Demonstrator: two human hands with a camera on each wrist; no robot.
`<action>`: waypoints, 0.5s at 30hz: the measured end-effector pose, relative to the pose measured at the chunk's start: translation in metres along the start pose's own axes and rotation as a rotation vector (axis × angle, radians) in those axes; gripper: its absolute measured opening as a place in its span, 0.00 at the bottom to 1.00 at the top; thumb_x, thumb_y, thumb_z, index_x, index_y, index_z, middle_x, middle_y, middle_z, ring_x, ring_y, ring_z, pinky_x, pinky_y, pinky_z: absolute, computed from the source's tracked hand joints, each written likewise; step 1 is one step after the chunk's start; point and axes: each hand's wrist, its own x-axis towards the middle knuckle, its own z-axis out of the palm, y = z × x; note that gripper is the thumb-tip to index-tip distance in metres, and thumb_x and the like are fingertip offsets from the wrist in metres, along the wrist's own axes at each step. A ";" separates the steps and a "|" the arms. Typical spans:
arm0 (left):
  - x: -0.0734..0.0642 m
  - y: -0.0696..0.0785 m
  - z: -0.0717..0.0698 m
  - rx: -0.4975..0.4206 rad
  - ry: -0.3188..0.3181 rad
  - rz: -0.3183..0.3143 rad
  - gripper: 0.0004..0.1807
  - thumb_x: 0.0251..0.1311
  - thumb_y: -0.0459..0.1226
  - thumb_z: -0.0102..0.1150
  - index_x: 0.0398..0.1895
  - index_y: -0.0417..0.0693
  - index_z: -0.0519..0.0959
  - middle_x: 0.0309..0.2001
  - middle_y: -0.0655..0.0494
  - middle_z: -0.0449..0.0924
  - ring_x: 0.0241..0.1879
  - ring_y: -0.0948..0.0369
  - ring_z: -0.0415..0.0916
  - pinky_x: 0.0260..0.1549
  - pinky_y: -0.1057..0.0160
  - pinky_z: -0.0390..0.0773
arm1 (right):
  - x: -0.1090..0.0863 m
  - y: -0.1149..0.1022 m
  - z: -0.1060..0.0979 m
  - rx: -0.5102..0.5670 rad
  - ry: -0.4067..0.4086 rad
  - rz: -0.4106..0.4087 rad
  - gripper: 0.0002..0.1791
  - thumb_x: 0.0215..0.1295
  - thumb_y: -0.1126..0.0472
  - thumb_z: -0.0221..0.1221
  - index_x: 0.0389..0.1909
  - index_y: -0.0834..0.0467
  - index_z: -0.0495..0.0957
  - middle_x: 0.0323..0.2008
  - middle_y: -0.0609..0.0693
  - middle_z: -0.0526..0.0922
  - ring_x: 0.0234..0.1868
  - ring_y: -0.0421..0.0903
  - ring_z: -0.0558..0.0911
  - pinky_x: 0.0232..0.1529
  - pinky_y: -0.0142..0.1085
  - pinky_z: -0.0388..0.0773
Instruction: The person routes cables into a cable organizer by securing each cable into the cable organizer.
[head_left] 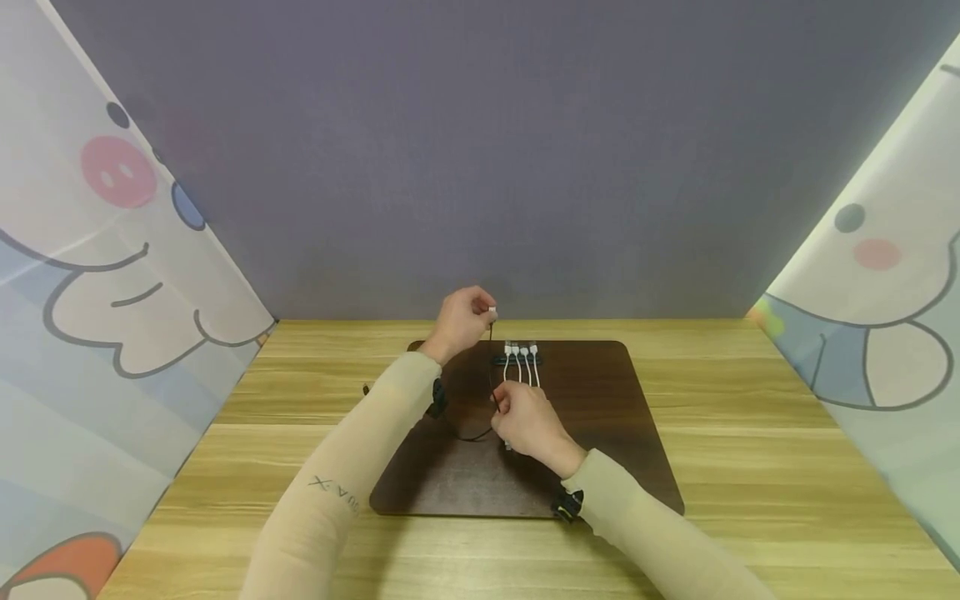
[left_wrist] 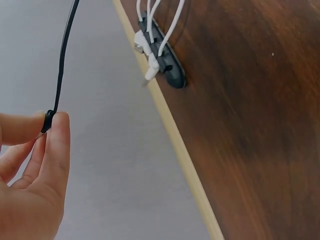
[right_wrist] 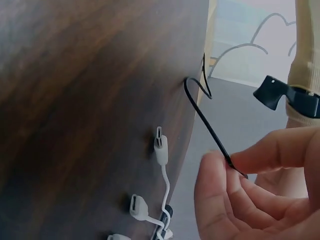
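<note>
My left hand is raised near the board's back edge and pinches one end of a black cable between thumb and fingertips. The fingers mostly hide the connector at that end. Lower down, my right hand pinches the same cable partway along, and a stretch runs between the two hands. Beside them, a dark cable clip sits near the board's back edge with several white cables in its slots. White USB-C connectors at their other ends show in the right wrist view.
Beneath the hands lies a dark brown board on a light wooden table. A grey panel rises behind the table. Patterned curtains hang on both sides. Slack black cable loops over the board's left part.
</note>
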 end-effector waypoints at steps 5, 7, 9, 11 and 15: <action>0.002 -0.004 0.009 0.008 -0.018 -0.023 0.06 0.67 0.32 0.64 0.45 0.43 0.83 0.41 0.51 0.83 0.43 0.55 0.81 0.45 0.56 0.80 | -0.001 -0.002 0.001 -0.089 -0.039 0.025 0.12 0.58 0.71 0.55 0.41 0.66 0.81 0.21 0.45 0.76 0.18 0.40 0.75 0.26 0.36 0.74; 0.002 -0.005 0.012 0.005 -0.023 -0.027 0.05 0.67 0.32 0.65 0.44 0.44 0.83 0.41 0.51 0.83 0.43 0.55 0.80 0.45 0.55 0.80 | -0.001 -0.003 0.001 -0.131 -0.045 0.023 0.06 0.57 0.71 0.54 0.33 0.63 0.80 0.18 0.44 0.71 0.17 0.40 0.69 0.22 0.35 0.69; 0.003 -0.008 0.015 0.005 -0.027 -0.028 0.05 0.66 0.32 0.65 0.44 0.44 0.83 0.41 0.51 0.83 0.42 0.55 0.80 0.44 0.55 0.80 | -0.001 -0.003 0.001 -0.160 -0.062 0.022 0.06 0.58 0.72 0.54 0.24 0.60 0.74 0.16 0.44 0.65 0.16 0.41 0.64 0.20 0.35 0.63; 0.003 -0.010 0.018 0.008 -0.037 -0.034 0.06 0.67 0.32 0.65 0.44 0.43 0.83 0.40 0.51 0.83 0.40 0.55 0.80 0.43 0.56 0.80 | 0.000 -0.004 0.002 -0.185 -0.080 0.018 0.12 0.58 0.73 0.53 0.19 0.57 0.69 0.14 0.44 0.62 0.15 0.41 0.62 0.18 0.35 0.59; 0.003 -0.015 0.023 0.005 -0.054 -0.068 0.06 0.68 0.32 0.64 0.46 0.41 0.82 0.39 0.50 0.82 0.37 0.56 0.81 0.39 0.56 0.81 | 0.002 -0.005 0.002 -0.232 -0.106 0.006 0.14 0.58 0.74 0.52 0.17 0.56 0.69 0.14 0.45 0.65 0.15 0.42 0.64 0.16 0.36 0.62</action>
